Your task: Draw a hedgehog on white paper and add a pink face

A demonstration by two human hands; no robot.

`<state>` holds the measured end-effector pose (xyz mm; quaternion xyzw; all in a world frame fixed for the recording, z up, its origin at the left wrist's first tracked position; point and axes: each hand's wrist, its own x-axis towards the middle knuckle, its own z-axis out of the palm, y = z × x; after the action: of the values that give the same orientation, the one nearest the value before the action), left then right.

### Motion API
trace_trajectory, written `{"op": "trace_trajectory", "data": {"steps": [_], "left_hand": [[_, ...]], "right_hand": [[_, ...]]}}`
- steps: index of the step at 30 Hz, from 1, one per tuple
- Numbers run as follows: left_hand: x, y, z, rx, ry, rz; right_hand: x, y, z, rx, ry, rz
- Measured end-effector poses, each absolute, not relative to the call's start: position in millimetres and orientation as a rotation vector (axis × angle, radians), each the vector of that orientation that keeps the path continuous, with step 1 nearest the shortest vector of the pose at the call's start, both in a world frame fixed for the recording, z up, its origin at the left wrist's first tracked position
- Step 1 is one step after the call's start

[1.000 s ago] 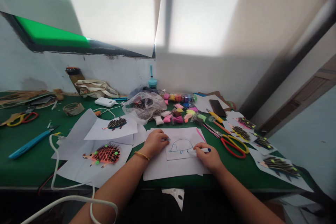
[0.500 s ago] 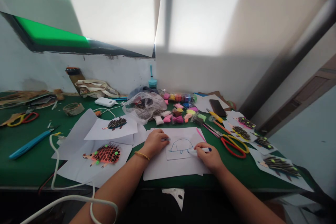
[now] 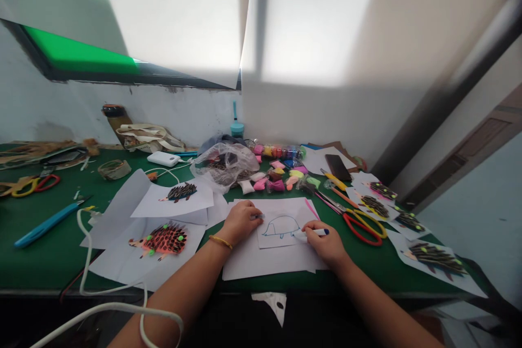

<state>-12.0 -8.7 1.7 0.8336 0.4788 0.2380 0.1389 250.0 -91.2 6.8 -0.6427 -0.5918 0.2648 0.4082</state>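
My right hand (image 3: 325, 242) is closed round a white marker (image 3: 320, 232) with a dark blue end, its tip low at the drawing's right side. Under it lies a small white sheet (image 3: 269, 242) bearing a blue outline of a hedgehog-like animal (image 3: 281, 224), with a domed back and short legs. My left hand (image 3: 243, 220) rests at the sheet's left edge, fingers curled. A small pale object (image 3: 256, 216) shows at its fingertips, too small to name. Larger white paper (image 3: 244, 263) lies beneath both hands.
Finished hedgehog pictures lie left (image 3: 167, 239) and right (image 3: 436, 258). Red-and-yellow scissors (image 3: 362, 227) sit beside my right hand. Behind are coloured clay packets (image 3: 275, 185), a plastic bag (image 3: 226, 166) and a phone (image 3: 337, 167). A blue utility knife (image 3: 49, 224) and white cable (image 3: 84, 261) lie left.
Almost nothing differs. The marker and my right hand stay at the drawing's lower right, and my left hand keeps its place on the paper.
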Motion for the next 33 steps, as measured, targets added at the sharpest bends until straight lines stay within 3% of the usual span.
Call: {"op": "trace_trajectory", "data": {"steps": [33], "left_hand": [[-12.1,-7.7,-0.1,2.420,1.373,0.701]], "right_hand": [[250.6,-90.5,7.4,-1.638,-1.489,0.674]]}}
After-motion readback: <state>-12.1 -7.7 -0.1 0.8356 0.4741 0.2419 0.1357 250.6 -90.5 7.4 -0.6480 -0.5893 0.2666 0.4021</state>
